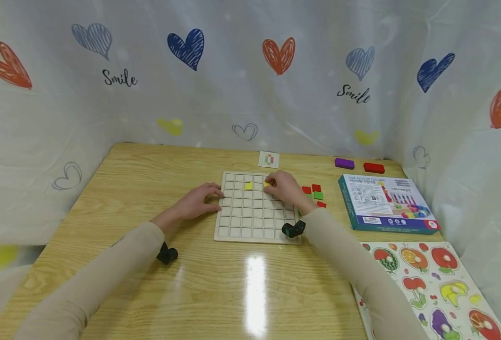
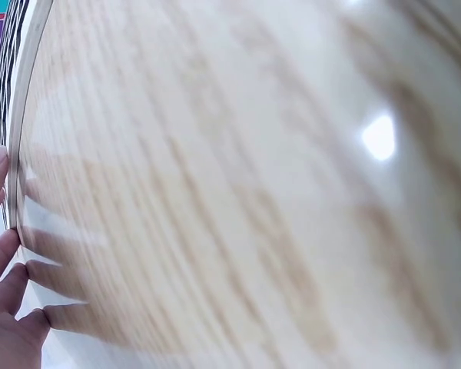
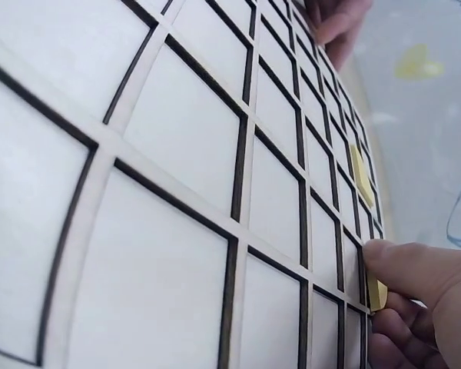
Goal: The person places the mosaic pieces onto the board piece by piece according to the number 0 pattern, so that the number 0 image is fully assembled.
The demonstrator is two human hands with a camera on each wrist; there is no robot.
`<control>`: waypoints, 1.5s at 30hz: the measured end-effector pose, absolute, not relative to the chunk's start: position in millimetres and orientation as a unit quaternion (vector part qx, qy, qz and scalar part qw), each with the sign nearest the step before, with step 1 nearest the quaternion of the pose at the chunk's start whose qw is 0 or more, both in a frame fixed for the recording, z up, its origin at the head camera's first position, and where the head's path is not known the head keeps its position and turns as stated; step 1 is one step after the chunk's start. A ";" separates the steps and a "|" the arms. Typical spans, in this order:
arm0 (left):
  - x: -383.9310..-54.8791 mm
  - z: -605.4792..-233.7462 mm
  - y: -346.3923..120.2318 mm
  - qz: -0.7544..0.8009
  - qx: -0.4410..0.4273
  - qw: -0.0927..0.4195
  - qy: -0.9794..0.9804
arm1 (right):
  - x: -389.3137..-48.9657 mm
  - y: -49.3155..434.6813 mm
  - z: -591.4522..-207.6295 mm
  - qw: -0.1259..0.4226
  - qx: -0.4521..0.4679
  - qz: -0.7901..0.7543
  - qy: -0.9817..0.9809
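A square wooden grid board (image 1: 242,212) lies on the table. One yellow tile (image 1: 248,186) sits in a cell of its upper part. My right hand (image 1: 286,189) is over the board's upper right and pinches a second yellow tile (image 3: 379,294) between thumb and fingers, at a cell in the right wrist view. Along the board's left edge my left hand (image 1: 197,201) rests, thumb and fingers spread and fingertips touching the rim. In the left wrist view, the fingers (image 2: 8,288) meet the table beside that edge.
Red and green tiles (image 1: 318,195) lie right of the board, partly behind my right hand. Behind the board is a small pattern card (image 1: 269,159). Purple (image 1: 344,163) and red blocks (image 1: 374,168), a boxed set (image 1: 386,203) and a fruit puzzle board (image 1: 435,288) occupy the right side.
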State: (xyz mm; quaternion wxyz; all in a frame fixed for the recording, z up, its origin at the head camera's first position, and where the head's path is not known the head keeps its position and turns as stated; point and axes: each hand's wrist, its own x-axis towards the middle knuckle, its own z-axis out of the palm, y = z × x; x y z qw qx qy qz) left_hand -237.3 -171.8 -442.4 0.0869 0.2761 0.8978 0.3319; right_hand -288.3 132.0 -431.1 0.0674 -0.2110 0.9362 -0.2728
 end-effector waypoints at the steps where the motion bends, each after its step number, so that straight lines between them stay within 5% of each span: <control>1: -237.6 -442.5 -171.6 0.333 0.277 0.087 0.897 | -289.1 132.2 -431.6 0.067 -0.212 -0.272 0.936; 45: -240.7 -444.9 -171.6 0.325 0.278 0.086 0.900 | -282.3 140.6 -436.1 0.042 -0.193 -0.315 0.928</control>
